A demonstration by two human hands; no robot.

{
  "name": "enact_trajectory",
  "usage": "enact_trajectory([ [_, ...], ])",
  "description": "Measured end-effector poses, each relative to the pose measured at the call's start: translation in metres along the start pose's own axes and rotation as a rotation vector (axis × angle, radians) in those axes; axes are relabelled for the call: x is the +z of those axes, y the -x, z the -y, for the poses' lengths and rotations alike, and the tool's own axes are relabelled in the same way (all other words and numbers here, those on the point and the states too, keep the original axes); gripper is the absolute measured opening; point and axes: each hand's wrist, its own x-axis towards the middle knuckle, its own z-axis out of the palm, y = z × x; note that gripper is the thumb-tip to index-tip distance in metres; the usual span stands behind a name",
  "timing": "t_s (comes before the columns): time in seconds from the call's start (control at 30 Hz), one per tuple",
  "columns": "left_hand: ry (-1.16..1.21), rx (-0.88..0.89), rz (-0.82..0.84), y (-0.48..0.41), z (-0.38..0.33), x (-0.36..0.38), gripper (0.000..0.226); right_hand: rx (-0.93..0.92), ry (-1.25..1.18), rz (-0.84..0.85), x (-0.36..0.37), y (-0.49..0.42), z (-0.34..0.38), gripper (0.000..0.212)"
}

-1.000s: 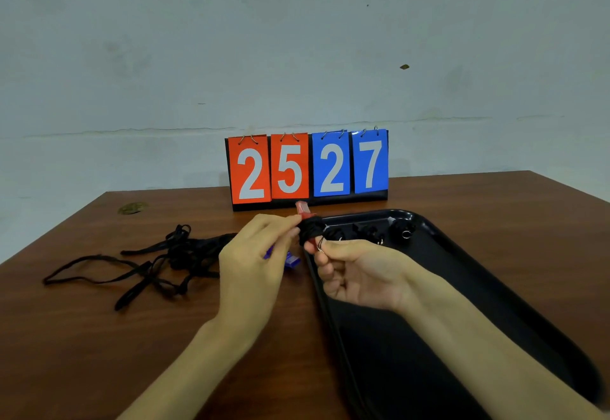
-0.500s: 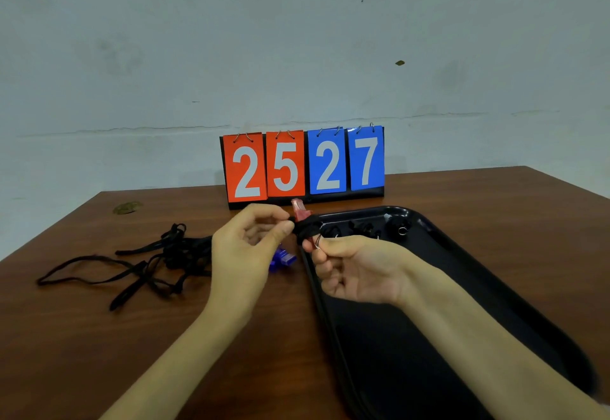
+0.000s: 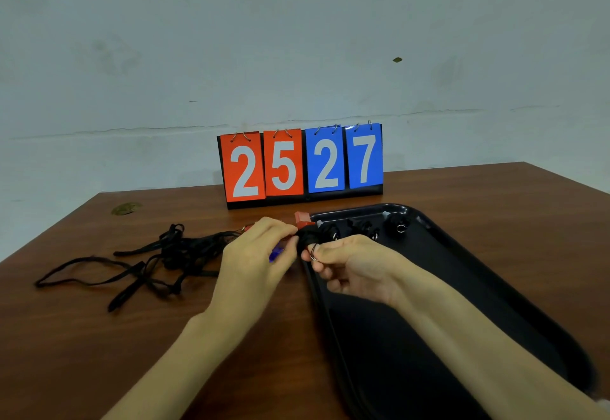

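While loose black fabric lanyards [image 3: 158,254] lie tangled on the brown wooden table [image 3: 99,337], the left hand [image 3: 254,264] pinches a black wound cord bundle [image 3: 305,239], probably wrapped on a red plastic whistle [image 3: 302,218]. The right hand [image 3: 356,264], fingers curled, pinches its small metal ring [image 3: 313,252] above the rim of the black plastic tray [image 3: 478,274].

A brown wooden table [image 3: 462,195] stands against a stained grey wall [image 3: 297,40].

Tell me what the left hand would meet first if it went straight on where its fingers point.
The left hand would probably meet the black cord bundle right at its fingers; the right hand holds it too. Depth is unclear.
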Motion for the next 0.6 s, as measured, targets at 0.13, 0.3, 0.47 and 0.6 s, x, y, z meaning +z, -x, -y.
enact_trajectory([
  [0.13,0.238,-0.256,-0.027,-0.003,-0.009,0.001,0.012,-0.006,-0.018,-0.012,0.001,-0.002,0.0,0.015],
  [0.3,0.78,-0.82,0.04,-0.01,-0.014,0.003,0.017,0.036,-0.105,0.042,-0.001,0.0,0.002,0.02],
  [0.47,0.952,-0.768,0.06,-0.007,-0.017,0.001,0.016,0.034,-0.131,0.031,-0.003,0.001,0.003,0.021],
  [0.6,0.613,-0.517,0.036,-0.008,-0.015,-0.004,0.025,0.035,-0.096,0.055,-0.003,0.001,0.002,0.021],
])
